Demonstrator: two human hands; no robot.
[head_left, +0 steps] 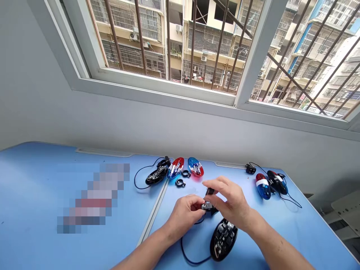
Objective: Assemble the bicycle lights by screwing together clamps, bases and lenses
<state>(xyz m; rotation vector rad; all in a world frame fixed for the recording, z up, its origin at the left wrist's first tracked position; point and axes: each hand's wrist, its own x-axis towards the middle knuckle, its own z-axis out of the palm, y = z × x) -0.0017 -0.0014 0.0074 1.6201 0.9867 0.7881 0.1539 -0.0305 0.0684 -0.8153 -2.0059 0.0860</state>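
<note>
My left hand (pixel 188 212) pinches a small black part (pixel 207 206) with a shiny metal spot on it. My right hand (pixel 229 198) grips the black handle of a short screwdriver (pixel 209 191), its tip pointing down at that part. Just below my hands lies a black oval shell (pixel 224 240) with its inner parts exposed. A thin black cable (pixel 194 262) loops out of the shell towards my left hand. Part of the small piece is hidden by my fingers.
On the blue table (pixel 33 187), two red-and-blue oval covers (pixel 176 168) hold batteries. Two black ring clamps (pixel 180 183) lie nearby, beside another black oval shell (pixel 156 175). At right are a red, white and blue cover (pixel 263 186), a black unit (pixel 277 182) and a small black box (pixel 250 169).
</note>
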